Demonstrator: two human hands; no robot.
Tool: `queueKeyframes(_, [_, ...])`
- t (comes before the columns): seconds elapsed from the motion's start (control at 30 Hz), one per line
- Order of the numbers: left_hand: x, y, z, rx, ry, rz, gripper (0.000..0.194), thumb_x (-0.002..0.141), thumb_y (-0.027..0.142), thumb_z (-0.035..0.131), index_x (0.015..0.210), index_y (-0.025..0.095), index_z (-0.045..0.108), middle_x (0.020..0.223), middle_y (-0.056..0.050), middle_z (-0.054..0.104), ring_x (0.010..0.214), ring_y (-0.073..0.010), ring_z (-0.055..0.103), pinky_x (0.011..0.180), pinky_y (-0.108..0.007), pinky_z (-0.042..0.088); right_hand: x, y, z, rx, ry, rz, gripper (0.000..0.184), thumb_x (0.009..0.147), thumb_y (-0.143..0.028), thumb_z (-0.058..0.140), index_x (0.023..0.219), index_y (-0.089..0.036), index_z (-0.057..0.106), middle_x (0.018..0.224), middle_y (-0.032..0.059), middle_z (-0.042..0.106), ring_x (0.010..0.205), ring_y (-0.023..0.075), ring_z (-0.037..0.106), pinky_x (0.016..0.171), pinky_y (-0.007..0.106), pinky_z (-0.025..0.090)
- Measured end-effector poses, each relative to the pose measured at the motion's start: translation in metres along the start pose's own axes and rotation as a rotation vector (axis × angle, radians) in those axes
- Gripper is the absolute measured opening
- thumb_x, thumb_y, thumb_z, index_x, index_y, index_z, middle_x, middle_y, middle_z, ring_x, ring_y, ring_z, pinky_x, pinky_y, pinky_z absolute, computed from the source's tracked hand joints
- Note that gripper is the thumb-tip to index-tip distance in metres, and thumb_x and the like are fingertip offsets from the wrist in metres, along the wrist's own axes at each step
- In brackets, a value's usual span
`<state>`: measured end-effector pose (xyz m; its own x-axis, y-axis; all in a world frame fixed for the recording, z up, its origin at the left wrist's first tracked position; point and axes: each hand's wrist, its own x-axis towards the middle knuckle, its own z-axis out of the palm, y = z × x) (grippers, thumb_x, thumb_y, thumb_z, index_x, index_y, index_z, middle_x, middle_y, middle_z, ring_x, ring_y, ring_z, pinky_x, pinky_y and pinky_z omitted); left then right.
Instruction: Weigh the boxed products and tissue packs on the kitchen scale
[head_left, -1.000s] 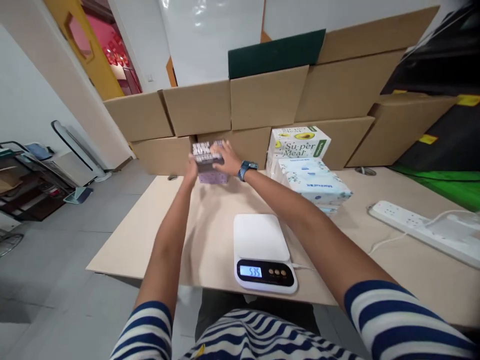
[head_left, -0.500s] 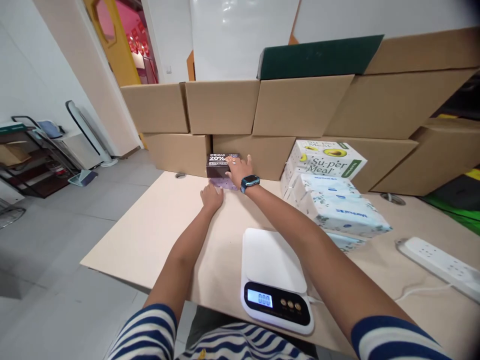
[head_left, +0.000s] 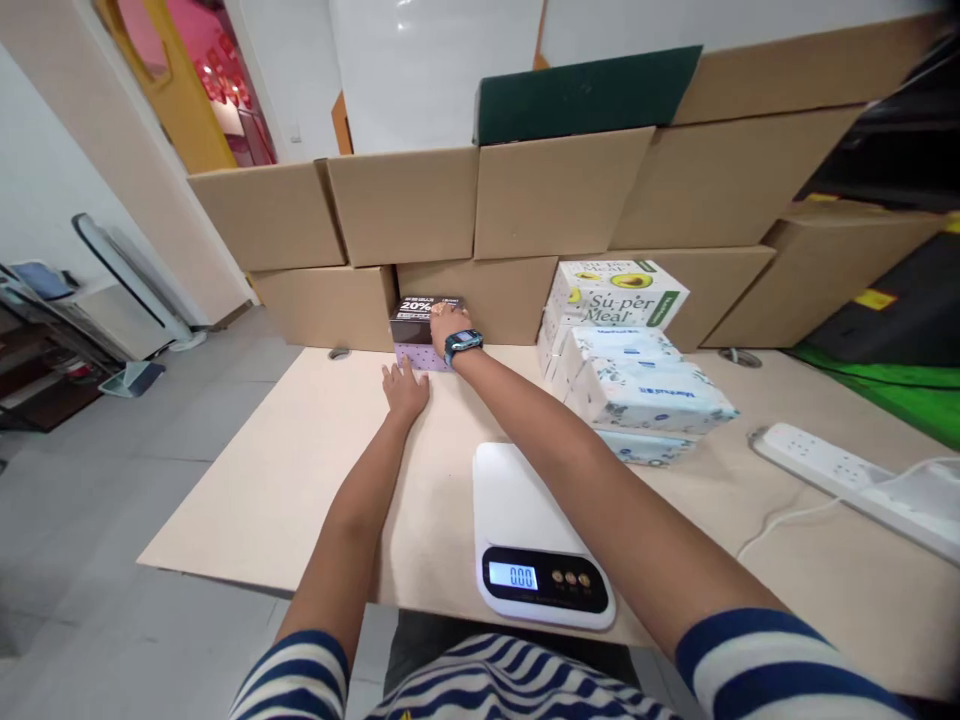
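A dark box point(head_left: 409, 328) printed "20%" sits on a purple box point(head_left: 417, 356), against the cardboard at the back of the table. My right hand point(head_left: 448, 326), with a watch on its wrist, is closed over the right end of the dark box; some of its fingers are hidden. My left hand point(head_left: 406, 390) lies on the tabletop with fingers spread, right in front of the purple box, and holds nothing. Nearer to me stands a white digital scale point(head_left: 514, 495), its display lit at 0.00 and its plate partly behind my right forearm.
White tissue packs point(head_left: 652, 392) and a "Super Meal" carton point(head_left: 619, 300) are stacked right of centre. A white power strip point(head_left: 840, 470) with a cable lies at the right. Cardboard boxes point(head_left: 401, 205) form a wall along the back of the table point(head_left: 247, 500).
The dark box came down onto the purple box as my left hand let go and dropped to the tabletop. My right hand stayed on it. The scale display went from 5.35 to 0.00.
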<state>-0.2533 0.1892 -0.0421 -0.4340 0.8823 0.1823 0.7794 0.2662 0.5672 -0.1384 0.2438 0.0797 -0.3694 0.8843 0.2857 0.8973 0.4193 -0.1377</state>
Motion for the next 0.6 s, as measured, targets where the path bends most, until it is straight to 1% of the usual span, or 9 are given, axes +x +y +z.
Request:
queueKeyframes(0.1, [0.003,0.001,0.000,-0.079,0.042,0.021,0.082,0.100,0.032,0.059,0.171,-0.001,0.033,0.180,-0.032,0.034,0.177,-0.0452,0.011,0.143,-0.061,0.013,-0.005,0.001,-0.015,0.061,-0.083,-0.046,0.069,0.099,-0.038,0.079,0.159,-0.014,0.055,0.171,0.0216,0.051,0.155,0.0364,0.054,0.128,0.057,0.048])
queueKeyframes(0.2, [0.005,0.003,-0.002,-0.227,0.076,0.051,0.090,0.095,0.029,0.067,0.164,-0.013,0.029,0.179,-0.040,0.023,0.176,-0.0488,0.004,0.144,-0.063,0.003,-0.027,0.002,-0.030,0.106,-0.132,-0.065,0.103,0.096,-0.042,0.080,0.177,-0.010,0.025,0.187,0.0266,0.014,0.174,0.0402,0.026,0.138,0.050,0.034])
queueKeyframes(0.27, [0.005,0.006,-0.004,-0.363,0.102,0.080,0.090,0.096,0.033,0.070,0.162,-0.011,0.028,0.182,-0.039,0.014,0.176,-0.0492,-0.004,0.143,-0.065,-0.006,-0.061,0.011,-0.036,0.129,-0.048,-0.150,0.103,0.102,-0.047,0.070,0.180,-0.014,0.012,0.190,0.0207,0.000,0.178,0.0353,0.012,0.141,0.048,0.028])
queueKeyframes(0.33, [0.004,0.013,-0.009,-0.512,0.141,0.127,0.080,0.104,0.040,0.066,0.163,0.000,0.030,0.186,-0.027,0.010,0.176,-0.0447,-0.013,0.143,-0.064,-0.013,-0.113,0.033,-0.034,0.152,0.127,-0.346,0.094,0.105,-0.047,0.062,0.180,-0.018,0.013,0.191,0.0154,0.001,0.179,0.0312,0.006,0.143,0.052,0.023])
queueKeyframes(0.4, [-0.001,0.026,-0.014,-0.657,0.179,0.180,0.060,0.113,0.040,0.055,0.159,0.008,0.036,0.183,-0.018,0.021,0.177,-0.0384,-0.007,0.143,-0.060,-0.006,-0.177,0.072,-0.027,0.143,0.273,-0.524,0.091,0.104,-0.057,0.060,0.179,-0.024,0.019,0.190,0.0137,0.014,0.179,0.0325,0.010,0.143,0.062,0.019])
queueKeyframes(0.47, [-0.013,0.047,-0.018,-0.792,0.200,0.226,0.046,0.118,0.042,0.045,0.154,0.012,0.041,0.167,-0.015,0.040,0.172,-0.0323,0.021,0.139,-0.056,0.016,-0.237,0.128,-0.019,0.087,0.462,-0.566,0.084,0.105,-0.061,0.056,0.178,-0.038,0.019,0.186,0.0087,0.032,0.176,0.0321,0.025,0.142,0.070,0.016])
queueKeyframes(0.5, [-0.023,0.061,-0.018,-0.847,0.200,0.252,0.046,0.119,0.048,0.041,0.150,0.015,0.043,0.156,-0.013,0.050,0.163,-0.0285,0.039,0.134,-0.054,0.028,-0.261,0.158,-0.015,0.070,0.575,-0.515,0.084,0.105,-0.059,0.058,0.177,-0.045,0.018,0.184,0.0059,0.037,0.174,0.0318,0.031,0.142,0.071,0.016])
queueKeyframes(0.53, [-0.036,0.077,-0.015,-0.903,0.175,0.279,0.050,0.117,0.057,0.038,0.148,0.018,0.044,0.146,-0.012,0.057,0.151,-0.0260,0.053,0.129,-0.051,0.039,-0.279,0.189,-0.013,0.071,0.663,-0.388,0.086,0.103,-0.060,0.060,0.177,-0.047,0.016,0.184,0.0056,0.036,0.174,0.0332,0.031,0.141,0.073,0.015])
queueKeyframes(0.6, [-0.069,0.112,-0.002,-1.005,0.016,0.333,0.066,0.109,0.078,0.034,0.144,0.024,0.049,0.137,-0.011,0.065,0.137,-0.0277,0.066,0.120,-0.050,0.053,-0.296,0.242,-0.013,0.191,0.779,-0.010,0.096,0.099,-0.071,0.059,0.178,-0.035,0.017,0.188,0.0135,0.022,0.177,0.0386,0.017,0.141,0.076,0.011])
